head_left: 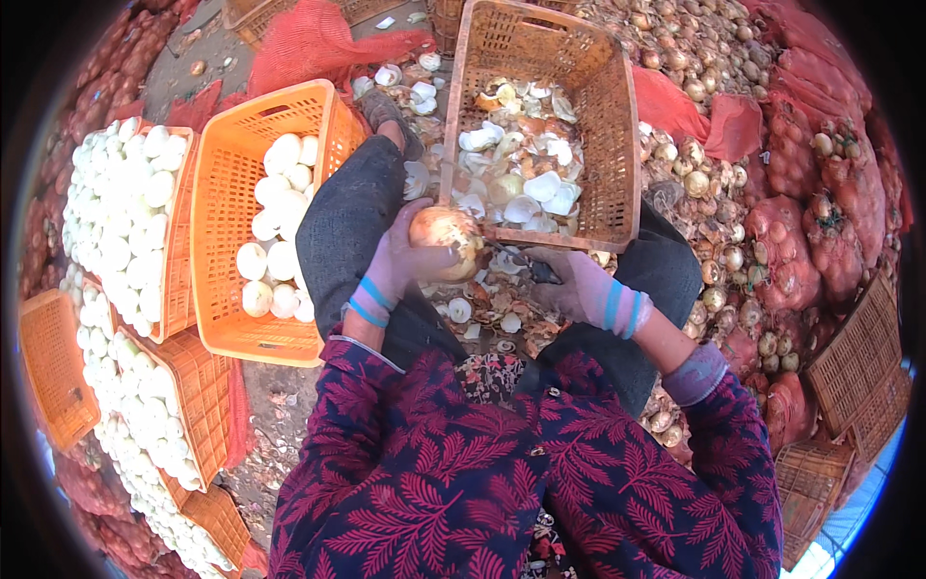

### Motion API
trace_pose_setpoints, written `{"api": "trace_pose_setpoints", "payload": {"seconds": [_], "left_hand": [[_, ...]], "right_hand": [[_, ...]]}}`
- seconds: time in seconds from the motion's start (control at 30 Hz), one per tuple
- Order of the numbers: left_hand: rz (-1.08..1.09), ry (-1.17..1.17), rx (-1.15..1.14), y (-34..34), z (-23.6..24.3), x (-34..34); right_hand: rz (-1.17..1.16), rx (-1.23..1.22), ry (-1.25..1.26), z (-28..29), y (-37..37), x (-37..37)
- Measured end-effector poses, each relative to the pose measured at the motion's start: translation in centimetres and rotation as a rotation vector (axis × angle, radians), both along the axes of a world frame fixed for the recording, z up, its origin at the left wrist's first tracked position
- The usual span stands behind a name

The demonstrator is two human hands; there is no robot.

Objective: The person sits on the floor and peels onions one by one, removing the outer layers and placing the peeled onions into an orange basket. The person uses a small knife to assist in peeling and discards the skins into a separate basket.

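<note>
My left hand [394,262], in a pale glove with blue bands at the wrist, is closed round a large onion [446,236] with some brown skin on it. To its right, my right hand [582,289], gloved alike, is closed on a small dark tool [543,273]; blur and the fingers hide most of its shape. Both hands are between my knees, at the near edge of an orange crate [606,106] that holds onion skins and peeled outer layers [526,188]. Loose peelings [509,321] lie on the ground below my hands.
Beside my left leg stands an orange crate [217,261] with peeled white onions [280,207]. Further left are crates heaped with white onions [121,212]. Unpeeled onions [714,183] spread along the right, with red mesh sacks [781,241] and stacked crates [854,352] beyond.
</note>
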State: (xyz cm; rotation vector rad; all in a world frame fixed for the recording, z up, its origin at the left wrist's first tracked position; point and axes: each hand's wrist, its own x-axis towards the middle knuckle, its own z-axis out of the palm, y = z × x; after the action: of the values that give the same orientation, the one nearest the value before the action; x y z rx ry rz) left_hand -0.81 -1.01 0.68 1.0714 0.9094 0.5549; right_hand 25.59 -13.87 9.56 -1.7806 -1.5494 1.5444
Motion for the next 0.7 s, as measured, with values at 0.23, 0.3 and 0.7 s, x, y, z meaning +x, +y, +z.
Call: {"api": "trace_pose_setpoints", "payload": {"seconds": [0.23, 0.3, 0.7], "left_hand": [[-0.015, -0.280, -0.255, 1.0, 1.9, 1.0], [0.032, -0.295, -0.299, 1.1, 2.4, 0.6], [0.058, 0.133, 0.208, 0.4, 1.0, 2.5]], "right_hand": [[-0.132, 0.012, 0.094, -3.4, -0.6, -1.5], [-0.206, -0.107, 0.255, -1.5, 0.6, -2.2], [-0.181, 0.046, 0.034, -4.0, 0.5, -2.5]]}}
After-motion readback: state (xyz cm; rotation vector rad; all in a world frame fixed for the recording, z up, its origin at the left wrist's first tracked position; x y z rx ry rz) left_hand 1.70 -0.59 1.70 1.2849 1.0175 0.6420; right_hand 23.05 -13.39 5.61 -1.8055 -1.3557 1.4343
